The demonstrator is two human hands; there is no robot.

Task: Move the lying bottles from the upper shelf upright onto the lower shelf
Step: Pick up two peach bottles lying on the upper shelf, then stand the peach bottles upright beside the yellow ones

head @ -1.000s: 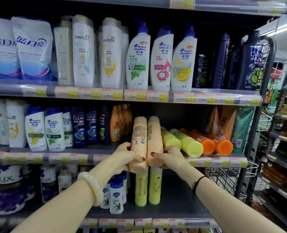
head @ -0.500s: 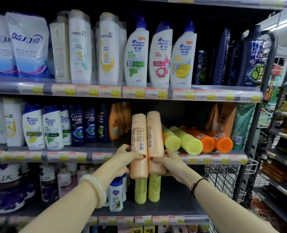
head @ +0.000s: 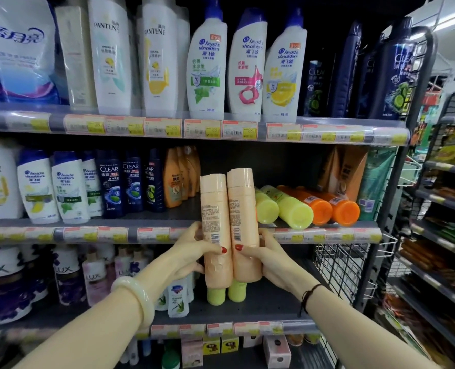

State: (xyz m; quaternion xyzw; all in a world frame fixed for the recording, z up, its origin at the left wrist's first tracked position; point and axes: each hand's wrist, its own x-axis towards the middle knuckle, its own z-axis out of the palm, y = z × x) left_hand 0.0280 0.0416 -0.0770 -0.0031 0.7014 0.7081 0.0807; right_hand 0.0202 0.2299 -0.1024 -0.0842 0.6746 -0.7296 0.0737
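My left hand [head: 194,251] grips a peach bottle [head: 215,225] and my right hand [head: 263,255] grips a second peach bottle [head: 243,222]. Both bottles are held upright, side by side and touching, in front of the upper shelf's edge [head: 327,235]. Two yellow-green bottles [head: 287,209] and two orange bottles [head: 333,207] lie on the upper shelf to the right. On the lower shelf [head: 269,302], two yellow-green bottles [head: 226,294] stand upright, mostly hidden behind the peach pair.
Small white bottles [head: 178,299] stand on the lower shelf just left of the yellow-green pair. Shampoo bottles [head: 109,187] fill the upper shelf's left side. A wire rack [head: 338,265] closes the lower shelf's right end. Another shelving unit [head: 447,222] stands at the right.
Both hands have lowered the two peach bottles slightly, so they cover more of the upright yellow-green pair. The camera view has shifted closer.
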